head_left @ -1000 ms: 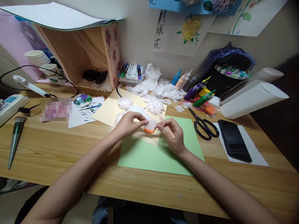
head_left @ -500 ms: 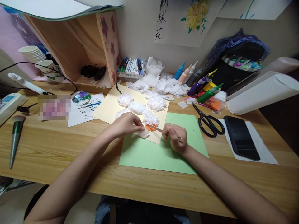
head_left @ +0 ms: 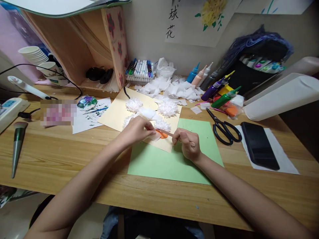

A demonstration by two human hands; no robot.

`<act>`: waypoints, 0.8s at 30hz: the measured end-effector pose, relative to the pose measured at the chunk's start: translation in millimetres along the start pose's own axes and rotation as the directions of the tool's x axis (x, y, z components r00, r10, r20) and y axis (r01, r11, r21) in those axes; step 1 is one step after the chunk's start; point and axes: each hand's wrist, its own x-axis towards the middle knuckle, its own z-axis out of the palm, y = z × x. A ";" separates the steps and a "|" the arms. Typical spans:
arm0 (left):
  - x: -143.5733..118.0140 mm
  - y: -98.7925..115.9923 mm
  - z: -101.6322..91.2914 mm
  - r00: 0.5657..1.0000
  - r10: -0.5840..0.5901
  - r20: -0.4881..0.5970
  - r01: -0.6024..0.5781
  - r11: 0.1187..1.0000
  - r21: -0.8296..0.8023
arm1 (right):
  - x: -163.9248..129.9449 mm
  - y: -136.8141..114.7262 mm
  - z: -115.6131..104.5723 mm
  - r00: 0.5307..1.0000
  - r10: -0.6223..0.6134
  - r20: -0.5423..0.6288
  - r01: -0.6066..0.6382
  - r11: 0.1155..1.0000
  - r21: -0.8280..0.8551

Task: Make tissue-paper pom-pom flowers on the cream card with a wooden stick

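Two hands are working close: your left hand is pinching the white tissue piece while your right hand is gripping the wooden stick, so keep pressing gently.

Two hands, one scissors

Wooden table: green sheet at centre, yellow sheet beyond it, scissors right, phone on white paper, brush far left.
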 end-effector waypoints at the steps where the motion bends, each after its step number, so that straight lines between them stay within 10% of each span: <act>1: 0.8 -0.6 2.8 0.999 0.019 -0.026 -0.018 1.000 0.015 | -0.3 0.4 0.2 1.000 0.000 -0.002 0.000 1.000 0.000; 7: 4.5 -5.0 19.6 0.970 0.133 -0.206 -0.097 0.980 0.173 | -2.6 1.1 0.2 0.999 -0.038 -0.022 0.038 0.999 -0.006; 14: 7.9 -8.8 22.4 0.956 0.185 -0.229 -0.142 0.972 0.189 | -3.1 -3.7 -0.1 0.925 -0.372 0.076 0.376 0.926 -0.038; 24: 10.8 -13.0 23.0 0.946 0.189 -0.264 -0.156 0.978 0.139 | -0.2 -6.1 0.5 0.921 -0.364 0.137 0.379 0.919 -0.108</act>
